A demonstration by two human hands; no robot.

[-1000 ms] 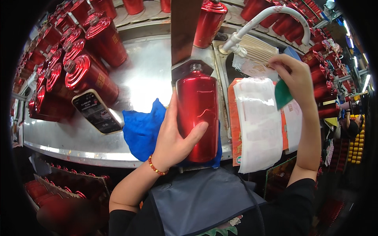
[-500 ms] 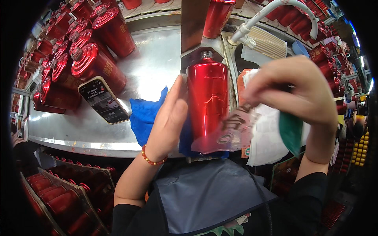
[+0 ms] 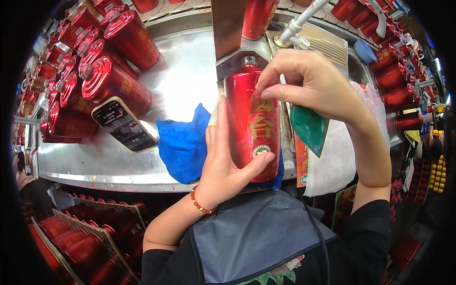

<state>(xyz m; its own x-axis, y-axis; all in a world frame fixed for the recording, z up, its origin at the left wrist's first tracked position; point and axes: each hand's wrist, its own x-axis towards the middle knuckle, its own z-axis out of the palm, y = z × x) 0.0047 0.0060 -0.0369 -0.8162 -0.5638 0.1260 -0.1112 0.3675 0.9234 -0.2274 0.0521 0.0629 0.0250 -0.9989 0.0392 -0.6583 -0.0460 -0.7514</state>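
A glossy red bottle (image 3: 237,109) with a bare threaded neck lies on the work surface in front of me, neck pointing away. My left hand (image 3: 223,152) grips its left side, thumb pressed over the lower front; a pale cover wraps one fingertip. On the bottle's front lies a decal (image 3: 259,127) with gold lettering and a round green-and-white emblem. At the decal's upper end, my right hand (image 3: 297,83) is closed in a pinch. A green flat scraper (image 3: 308,128) hangs from that same palm; how its top is held is hidden.
A blue cloth (image 3: 183,147) and a leaning phone (image 3: 124,126) are left of the bottle on the metal tabletop (image 3: 95,166). Many red bottles (image 3: 116,80) crowd the far left. Decal sheets and white paper (image 3: 330,161) lie at right, near a pale tap (image 3: 292,33) and blue bowl (image 3: 364,51).
My right hand has moved left over the bottle. The decal, loose and tilted before, now lies upright along the bottle's front. My left thumb has come across onto the bottle.
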